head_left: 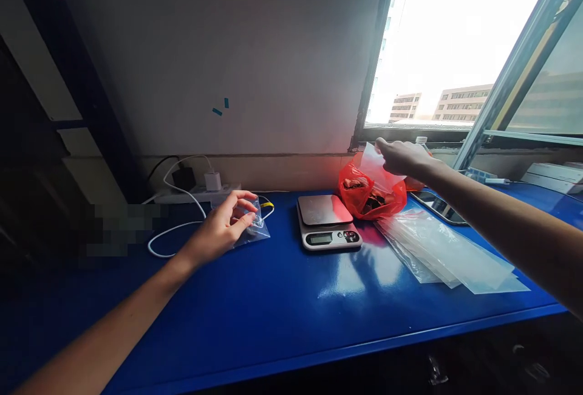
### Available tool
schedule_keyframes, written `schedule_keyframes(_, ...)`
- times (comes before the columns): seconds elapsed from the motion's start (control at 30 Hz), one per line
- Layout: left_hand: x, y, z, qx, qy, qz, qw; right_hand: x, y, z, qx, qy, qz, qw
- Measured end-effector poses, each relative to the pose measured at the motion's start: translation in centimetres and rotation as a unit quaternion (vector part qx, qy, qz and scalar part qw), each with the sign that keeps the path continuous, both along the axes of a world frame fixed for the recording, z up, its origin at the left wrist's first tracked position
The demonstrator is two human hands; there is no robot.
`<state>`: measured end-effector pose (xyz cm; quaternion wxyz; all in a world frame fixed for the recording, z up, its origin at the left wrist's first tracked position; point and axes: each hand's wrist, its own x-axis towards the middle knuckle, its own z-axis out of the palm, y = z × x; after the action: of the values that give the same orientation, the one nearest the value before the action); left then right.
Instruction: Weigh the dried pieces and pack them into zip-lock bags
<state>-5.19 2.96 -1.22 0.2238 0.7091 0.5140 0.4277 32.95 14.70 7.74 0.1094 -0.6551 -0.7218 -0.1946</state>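
1. On the blue counter (273, 313), as the head view showed it, a kitchen scale (327, 223) stood just beside a red bag (394, 202) that held dark pieces (376, 202).
2. Over that bag, the right hand (404, 158) had its fingers apparently closed on frosted plastic (370, 163) at the bag's mouth; how firmly could not be told.
3. Left of the scale, the left hand (223, 225) had its fingers loosely curled and parted over a small clear bag (257, 236); whether they touched it was unclear.
4. Right of the scale, flat bags (455, 252) lay fanned out near a phone (439, 206).
5. The work looked early: the pieces sat in the red bag, not on the scale, and the flat bags seemed unfilled. How much was left could not be told.
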Motion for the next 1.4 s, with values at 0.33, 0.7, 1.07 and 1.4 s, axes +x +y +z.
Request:
schedule_keyframes(0.33, 2.8, -2.2, 0.5, 0.04, 0.091, -0.046, 0.994, -2.3, -5.8, 2.1, 0.327, 0.295, 0.001, 0.898)
schedule_keyframes(0.7, 2.5, -1.6, -0.4, -0.031, -0.107, -0.053, 0.992, -12.8, -10.6, -8.1, -0.034, 0.628, 0.347, 0.695)
schedule_keyframes(1.07, 2.7, -2.2, 0.3, -0.143, -0.022, -0.15, 0.978, -11.9, -10.6, -7.7, -0.063, 0.521, 0.394, 0.754)
schedule_keyframes(1.4, 3.2, -2.7, 0.3, -0.166, 0.05, -0.243, 0.955, -12.4, -10.8, -8.6, -0.365, 0.358, 0.475, 0.716)
